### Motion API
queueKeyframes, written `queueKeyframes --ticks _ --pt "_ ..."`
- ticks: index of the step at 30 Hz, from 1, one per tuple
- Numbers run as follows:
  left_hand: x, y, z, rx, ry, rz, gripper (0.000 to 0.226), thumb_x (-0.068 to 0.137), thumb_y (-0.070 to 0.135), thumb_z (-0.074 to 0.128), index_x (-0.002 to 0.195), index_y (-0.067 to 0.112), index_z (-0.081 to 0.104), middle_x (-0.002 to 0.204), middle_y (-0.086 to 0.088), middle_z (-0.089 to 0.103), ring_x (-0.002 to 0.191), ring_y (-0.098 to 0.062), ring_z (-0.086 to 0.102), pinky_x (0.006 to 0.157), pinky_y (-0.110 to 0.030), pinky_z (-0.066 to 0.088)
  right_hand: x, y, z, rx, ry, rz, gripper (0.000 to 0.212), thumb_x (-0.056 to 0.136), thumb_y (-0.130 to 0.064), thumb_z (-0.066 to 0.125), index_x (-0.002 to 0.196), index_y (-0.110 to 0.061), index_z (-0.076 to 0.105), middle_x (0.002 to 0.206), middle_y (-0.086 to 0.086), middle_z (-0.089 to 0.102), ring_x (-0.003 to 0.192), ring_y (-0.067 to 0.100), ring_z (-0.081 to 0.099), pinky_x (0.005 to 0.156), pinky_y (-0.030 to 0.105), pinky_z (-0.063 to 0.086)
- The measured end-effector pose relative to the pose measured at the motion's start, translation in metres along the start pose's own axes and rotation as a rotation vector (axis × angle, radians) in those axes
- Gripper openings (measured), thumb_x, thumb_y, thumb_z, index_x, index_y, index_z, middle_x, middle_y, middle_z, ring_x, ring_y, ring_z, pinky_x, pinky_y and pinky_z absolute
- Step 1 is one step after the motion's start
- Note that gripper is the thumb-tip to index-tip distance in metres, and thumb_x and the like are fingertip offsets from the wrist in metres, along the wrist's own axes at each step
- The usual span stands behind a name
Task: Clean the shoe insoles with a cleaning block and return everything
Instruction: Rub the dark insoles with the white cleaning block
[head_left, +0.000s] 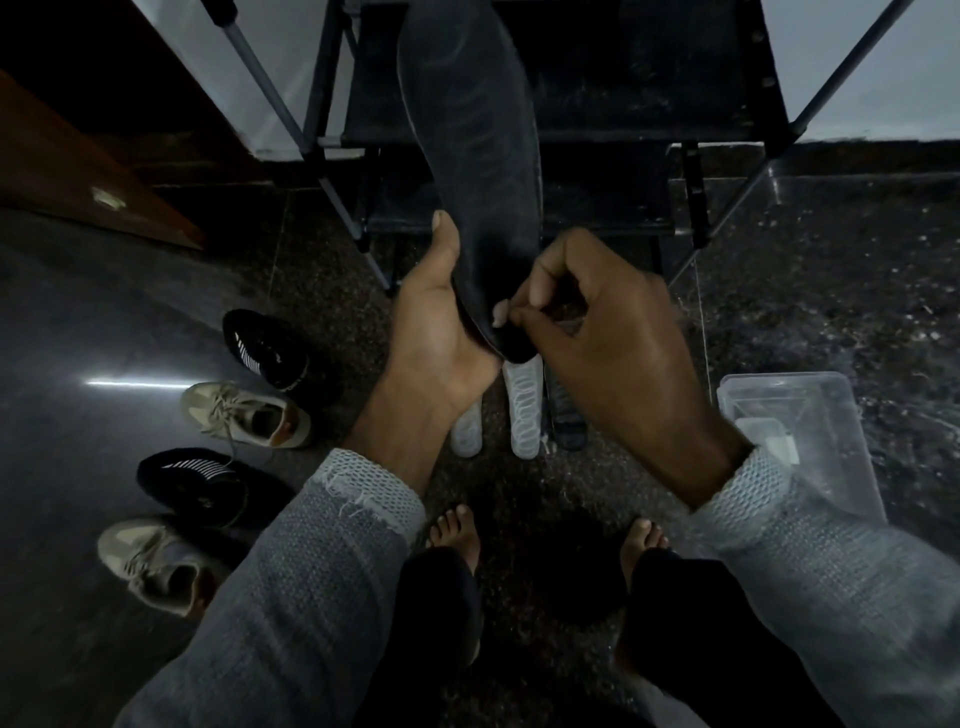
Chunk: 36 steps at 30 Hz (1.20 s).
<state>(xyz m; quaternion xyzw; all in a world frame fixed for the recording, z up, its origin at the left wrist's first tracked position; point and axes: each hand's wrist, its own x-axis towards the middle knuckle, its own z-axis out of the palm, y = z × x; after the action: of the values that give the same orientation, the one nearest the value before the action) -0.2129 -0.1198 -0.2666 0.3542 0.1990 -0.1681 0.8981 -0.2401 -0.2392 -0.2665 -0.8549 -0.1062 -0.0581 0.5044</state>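
Observation:
A long dark insole (475, 140) stands nearly upright in front of me, its toe end pointing up toward the rack. My left hand (434, 322) grips its heel end, thumb along the left edge. My right hand (597, 322) has its fingers curled and pinches something small and dark against the heel; I cannot tell whether it is the cleaning block. Two white insoles (524, 410) and one dark insole (569, 415) lie on the floor below my hands.
A black shoe rack (675, 119) stands ahead. Two black shoes (270, 348) and two beige sneakers (249, 415) sit on the floor at left. A clear plastic box (800, 431) lies at right. My bare feet (457, 535) are below.

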Motion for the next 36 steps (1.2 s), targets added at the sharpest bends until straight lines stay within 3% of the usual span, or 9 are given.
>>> queueKeyframes --ticks 3,6,9,11,15,18,21,29,36 --pt "-0.002 -0.001 -0.002 0.031 0.012 0.005 0.052 0.103 0.046 0.029 0.106 0.007 0.064 0.087 -0.007 0.071 0.075 -0.017 0.070 0.071 -0.028 0.059 0.000 -0.005 0.005 0.019 -0.018 -0.023 0.023 0.087 -0.004 0.067 0.082 -0.017 0.049 0.080 -0.002 0.067 0.078 0.004 0.066 0.068 0.030 0.054" --pt "-0.002 -0.001 0.000 0.037 -0.019 -0.014 0.053 0.103 0.047 0.027 0.113 0.007 0.062 0.100 -0.009 0.070 0.096 -0.021 0.067 0.093 -0.034 0.053 0.007 -0.003 0.005 0.034 0.059 0.004 0.022 0.086 -0.005 0.068 0.081 -0.016 0.050 0.079 -0.001 0.067 0.076 0.008 0.066 0.068 0.034 0.055" --pt "0.000 0.001 0.000 0.015 -0.005 -0.008 0.052 0.104 0.045 0.027 0.109 0.008 0.063 0.103 -0.009 0.070 0.099 -0.022 0.064 0.096 -0.034 0.049 0.008 0.003 0.000 0.008 0.081 0.047 0.022 0.087 -0.003 0.066 0.081 -0.017 0.050 0.080 -0.005 0.066 0.080 0.001 0.067 0.069 0.033 0.057" --pt "0.000 0.004 -0.001 0.002 0.005 0.012 0.051 0.104 0.045 0.027 0.108 0.009 0.063 0.100 -0.007 0.070 0.093 -0.020 0.065 0.091 -0.032 0.052 0.002 0.002 0.000 0.040 0.033 0.053 0.023 0.087 0.001 0.064 0.082 -0.016 0.049 0.081 -0.004 0.067 0.083 -0.004 0.067 0.069 0.029 0.057" --pt "-0.003 0.003 -0.001 0.034 0.048 0.012 0.051 0.102 0.047 0.032 0.104 0.007 0.063 0.079 -0.007 0.071 0.058 -0.015 0.068 0.053 -0.023 0.054 -0.005 -0.007 0.009 0.076 -0.029 0.007 0.020 0.087 -0.001 0.067 0.081 -0.013 0.051 0.079 -0.002 0.065 0.078 0.002 0.066 0.068 0.031 0.055" --pt "-0.005 0.001 0.001 0.027 0.025 0.012 0.051 0.103 0.046 0.030 0.106 0.007 0.063 0.088 -0.008 0.072 0.078 -0.018 0.071 0.071 -0.030 0.060 0.001 -0.008 0.010 0.065 0.024 -0.004 0.020 0.087 -0.003 0.067 0.080 -0.013 0.052 0.077 -0.001 0.065 0.075 0.006 0.065 0.067 0.031 0.054" --pt "-0.003 0.004 0.002 -0.010 0.002 0.010 0.052 0.103 0.046 0.026 0.112 0.009 0.062 0.103 -0.008 0.069 0.097 -0.021 0.065 0.092 -0.032 0.051 0.004 -0.001 0.004 0.031 0.075 0.031 0.021 0.087 -0.001 0.065 0.080 -0.014 0.051 0.078 -0.006 0.065 0.081 -0.004 0.066 0.068 0.030 0.056" --pt "-0.006 0.006 0.000 0.026 0.073 0.035 0.050 0.102 0.045 0.034 0.110 0.005 0.063 0.084 -0.008 0.072 0.068 -0.016 0.071 0.058 -0.025 0.056 -0.009 -0.013 0.017 0.095 -0.008 -0.033 0.021 0.086 -0.003 0.067 0.078 -0.014 0.051 0.076 -0.002 0.064 0.072 0.008 0.063 0.065 0.029 0.052" --pt "-0.002 0.009 -0.001 -0.031 0.033 0.035 0.049 0.103 0.046 0.031 0.113 0.009 0.063 0.099 -0.007 0.071 0.091 -0.019 0.068 0.083 -0.031 0.057 -0.005 -0.003 0.011 0.064 0.028 0.048 0.025 0.087 0.001 0.065 0.079 -0.018 0.049 0.078 -0.010 0.063 0.082 -0.003 0.066 0.067 0.015 0.053"
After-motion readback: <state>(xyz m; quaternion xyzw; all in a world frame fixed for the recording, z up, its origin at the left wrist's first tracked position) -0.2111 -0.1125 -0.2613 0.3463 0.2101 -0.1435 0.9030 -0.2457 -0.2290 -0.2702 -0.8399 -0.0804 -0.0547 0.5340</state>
